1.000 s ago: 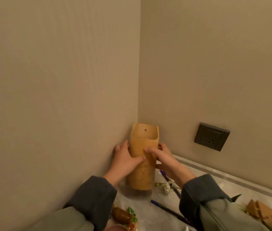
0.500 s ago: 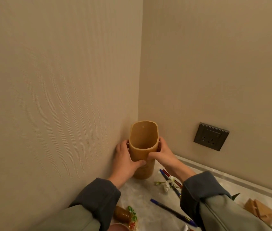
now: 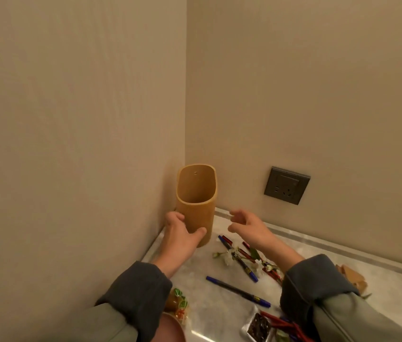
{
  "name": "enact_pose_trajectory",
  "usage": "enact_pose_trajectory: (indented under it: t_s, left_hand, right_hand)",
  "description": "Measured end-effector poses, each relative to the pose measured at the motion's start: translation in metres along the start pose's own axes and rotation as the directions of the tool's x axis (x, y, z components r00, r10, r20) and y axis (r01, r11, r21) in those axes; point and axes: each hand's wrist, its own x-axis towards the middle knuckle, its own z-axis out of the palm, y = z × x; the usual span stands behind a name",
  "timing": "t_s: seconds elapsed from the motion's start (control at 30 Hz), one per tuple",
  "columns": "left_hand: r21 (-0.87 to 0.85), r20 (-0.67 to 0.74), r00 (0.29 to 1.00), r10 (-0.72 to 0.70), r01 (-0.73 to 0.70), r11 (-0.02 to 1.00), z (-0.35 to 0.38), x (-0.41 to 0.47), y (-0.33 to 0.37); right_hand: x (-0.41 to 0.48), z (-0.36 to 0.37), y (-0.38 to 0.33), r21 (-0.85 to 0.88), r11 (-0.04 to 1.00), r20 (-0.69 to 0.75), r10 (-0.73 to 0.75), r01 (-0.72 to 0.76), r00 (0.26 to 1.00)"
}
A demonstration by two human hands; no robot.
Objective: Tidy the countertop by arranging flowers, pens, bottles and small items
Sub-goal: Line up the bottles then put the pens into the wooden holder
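A tan bamboo holder (image 3: 196,211) stands upright in the corner of the marble countertop (image 3: 216,311), its open top toward me. My left hand (image 3: 180,240) curls round its lower left side, with the thumb across the front. My right hand (image 3: 246,227) hovers just right of the holder, apart from it, fingers loosely curled and holding nothing. Red and blue pens (image 3: 240,261) lie tangled with a white flower sprig (image 3: 228,256) below my right hand. A single blue pen (image 3: 238,291) lies nearer to me.
Walls close the corner on the left and behind, with a dark socket (image 3: 286,185) on the back wall. A wrapped sweet (image 3: 177,302) and a pink rim (image 3: 174,328) sit near my left sleeve. A small packet (image 3: 257,327), more red pens (image 3: 286,325) and a brown paper box (image 3: 351,277) lie at the right.
The holder went from lifted and tilted to standing in the corner. My right hand let go of it and drew back to the right; my left hand slid lower on it.
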Motion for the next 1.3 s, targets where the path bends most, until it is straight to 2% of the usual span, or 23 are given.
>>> enact_pose_trajectory:
  t_s: [0.1, 0.2, 0.3, 0.43, 0.57, 0.7, 0.8, 0.93, 1.1, 1.23, 1.3]
  left_hand:
    - [0.033, 0.154, 0.988, -0.003, -0.002, 0.999, 0.022, -0.012, 0.003]
    - [0.070, 0.336, 0.941, 0.023, -0.049, 0.996, 0.047, -0.026, 0.000]
    - [0.131, 0.412, 0.909, 0.062, -0.126, 0.983, 0.064, -0.037, -0.010]
    - [0.216, 0.396, 0.908, 0.137, -0.237, 0.947, 0.074, -0.051, -0.024]
    - [0.294, 0.338, 0.911, 0.238, -0.342, 0.892, 0.078, -0.054, -0.033]
    - [0.360, 0.326, 0.889, 0.320, -0.430, 0.828, 0.087, -0.053, -0.038]
    - [0.351, 0.314, 0.891, 0.329, -0.431, 0.831, 0.092, -0.051, -0.039]
    - [0.267, 0.326, 0.903, 0.279, -0.371, 0.889, 0.091, -0.049, -0.038]
    - [0.219, 0.402, 0.886, 0.232, -0.339, 0.915, 0.084, -0.049, -0.038]
    - [0.303, 0.468, 0.838, 0.281, -0.451, 0.839, 0.080, -0.048, -0.036]
    - [0.382, 0.473, 0.826, 0.307, -0.506, 0.773, 0.079, -0.049, -0.037]
  right_hand:
    - [-0.018, -0.017, 0.014, -0.081, 0.996, -0.007, 0.021, -0.022, 1.000]
    - [-0.034, -0.023, 0.031, -0.184, 0.983, 0.015, 0.015, -0.012, 1.000]
    - [-0.041, -0.018, 0.052, -0.338, 0.941, 0.000, 0.001, -0.001, 1.000]
    - [-0.044, -0.003, 0.080, -0.480, 0.877, -0.063, -0.058, 0.021, 0.996]
    - [-0.048, 0.008, 0.103, -0.493, 0.867, -0.171, -0.174, 0.069, 0.970]
    - [-0.049, 0.011, 0.116, -0.536, 0.840, -0.195, -0.215, 0.079, 0.957]
    - [-0.045, 0.012, 0.118, -0.556, 0.830, -0.190, -0.175, 0.041, 0.966]
    - [-0.041, 0.012, 0.123, -0.593, 0.802, -0.142, -0.196, 0.076, 0.970]
    - [-0.040, 0.011, 0.125, -0.537, 0.838, -0.191, -0.234, 0.098, 0.953]
    - [-0.041, 0.010, 0.123, -0.554, 0.826, -0.190, -0.251, 0.107, 0.949]
    - [-0.042, 0.008, 0.120, -0.507, 0.856, -0.210, -0.238, 0.102, 0.948]
